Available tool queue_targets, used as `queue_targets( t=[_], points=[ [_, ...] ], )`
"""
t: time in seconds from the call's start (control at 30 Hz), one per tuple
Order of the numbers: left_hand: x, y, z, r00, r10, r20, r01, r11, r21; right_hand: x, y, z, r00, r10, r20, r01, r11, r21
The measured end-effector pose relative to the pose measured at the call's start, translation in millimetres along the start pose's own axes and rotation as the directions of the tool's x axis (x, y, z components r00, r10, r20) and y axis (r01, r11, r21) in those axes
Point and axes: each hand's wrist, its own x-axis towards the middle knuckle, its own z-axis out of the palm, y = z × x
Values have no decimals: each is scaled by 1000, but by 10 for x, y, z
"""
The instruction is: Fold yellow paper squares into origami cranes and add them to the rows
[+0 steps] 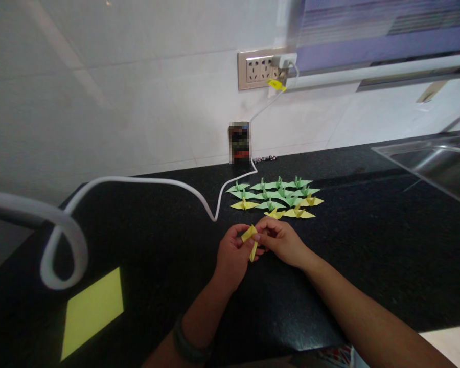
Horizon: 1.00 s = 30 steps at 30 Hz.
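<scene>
A small folded piece of yellow origami paper (251,240) is held up between both hands, above the front of the black countertop. My left hand (233,254) pinches it from the left, thumb on its lower face. From the other side my right hand (281,240) grips its upper right edge between thumb and fingers. Just beyond my hands, green paper cranes (266,195) stand in rows, with several yellow paper cranes (299,212) along the near and right side. Flat at the lower left lies a stack of yellow paper squares (94,313).
A thick white cable (153,180) loops across the left of the black countertop (157,286). Against the wall stands a blurred-out phone-like object (239,143), below a socket panel (258,69) with a plugged-in charger. A metal sink (437,161) is at the far right.
</scene>
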Motion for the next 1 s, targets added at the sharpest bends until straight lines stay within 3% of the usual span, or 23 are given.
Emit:
queue_targets(
  t=[0.17, 0.3, 0.6, 1.0],
  points=[
    [-10, 25, 1, 1000, 17, 26, -18, 999, 41, 3, -5, -9, 995, 83, 61, -83, 997, -6],
    [4, 5, -13, 999, -7, 47, 4, 999, 50, -2, -18, 23, 992, 117, 43, -119, 992, 43],
    [-8, -14, -5, 999, -36, 40, 32, 995, 97, 4, 4, 36, 994, 85, -64, -83, 996, 29],
    [-18, 10, -2, 996, -72, 57, 64, 989, 135, 21, 5, 26, 991, 61, -119, -51, 995, 84]
  ],
)
